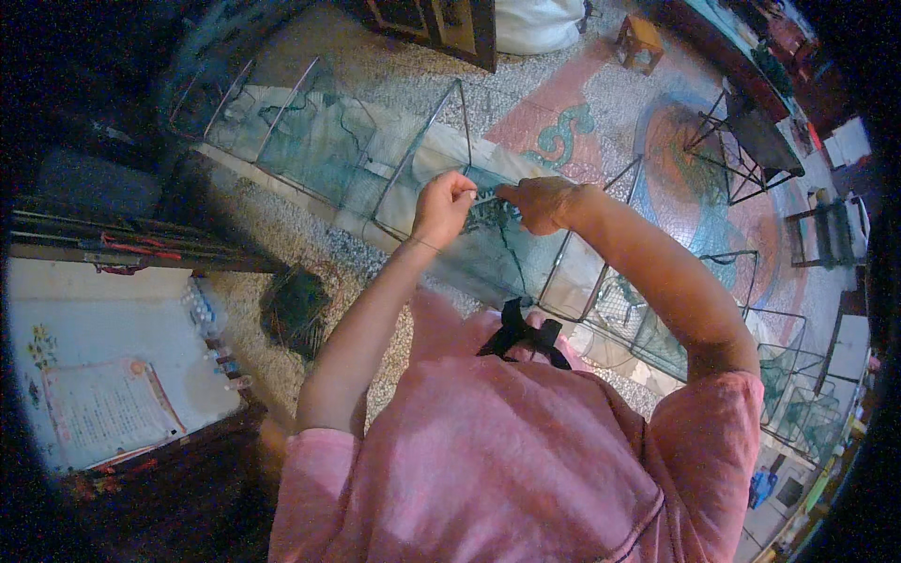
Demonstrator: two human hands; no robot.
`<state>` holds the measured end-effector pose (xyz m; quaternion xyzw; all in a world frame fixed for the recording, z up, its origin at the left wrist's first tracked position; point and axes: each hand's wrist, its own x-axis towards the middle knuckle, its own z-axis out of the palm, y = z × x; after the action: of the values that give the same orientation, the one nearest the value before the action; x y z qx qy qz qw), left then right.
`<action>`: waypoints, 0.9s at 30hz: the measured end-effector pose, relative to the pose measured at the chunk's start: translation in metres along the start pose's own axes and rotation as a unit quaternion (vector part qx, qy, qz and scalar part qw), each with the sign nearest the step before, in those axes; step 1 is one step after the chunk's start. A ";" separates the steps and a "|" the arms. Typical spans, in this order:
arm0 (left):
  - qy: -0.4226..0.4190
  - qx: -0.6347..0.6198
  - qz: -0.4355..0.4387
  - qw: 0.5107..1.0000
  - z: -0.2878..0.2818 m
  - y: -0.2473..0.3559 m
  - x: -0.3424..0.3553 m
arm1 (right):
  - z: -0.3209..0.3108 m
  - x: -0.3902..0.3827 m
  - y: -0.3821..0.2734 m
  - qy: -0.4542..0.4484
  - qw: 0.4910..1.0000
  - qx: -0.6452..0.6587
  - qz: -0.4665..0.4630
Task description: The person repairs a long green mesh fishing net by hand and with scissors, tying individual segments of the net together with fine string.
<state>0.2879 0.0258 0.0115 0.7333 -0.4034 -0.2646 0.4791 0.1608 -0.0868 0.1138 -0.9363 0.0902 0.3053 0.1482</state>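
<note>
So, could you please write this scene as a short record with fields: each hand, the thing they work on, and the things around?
left hand: raised, fingers pinched on green netting
right hand: closed on the same netting, close to the left
work piece: long wire-frame net trap with green mesh, stretched across the floor
floor: speckled terrazzo with a coloured pattern
left side: white table with a printed sheet
far side: small wooden stool
clothing: pink shirt

Netting (pixel 319 141) on the wire frames: translucent green. Person's shirt (pixel 507 460): pink, with a black bow (pixel 519 333) at the front. Floor (pixel 601 103): speckled grey terrazzo, with red inlay and a teal scroll motif. Stool (pixel 640 42): orange-brown wood.
</note>
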 end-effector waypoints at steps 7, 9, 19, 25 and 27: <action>0.082 0.067 0.034 0.994 -0.013 -0.002 0.004 | 0.019 0.019 0.015 0.028 0.995 -0.081 -0.047; 0.100 0.066 0.016 0.993 -0.015 -0.004 0.007 | 0.015 0.006 0.006 0.051 0.993 -0.099 -0.042; 0.047 0.189 0.054 0.979 -0.014 -0.002 -0.006 | 0.021 -0.009 0.003 0.073 0.992 -0.103 0.020; 0.153 0.240 0.120 0.951 -0.014 0.008 -0.004 | 0.015 -0.018 0.003 0.094 0.992 -0.080 0.017; 0.160 0.124 0.071 0.977 -0.009 0.005 -0.007 | 0.016 -0.019 0.004 0.092 0.993 -0.071 0.024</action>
<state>0.2895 0.0346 0.0195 0.7895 -0.4023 -0.0569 0.4599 0.1364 -0.0836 0.1119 -0.9662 0.1044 0.2268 0.0648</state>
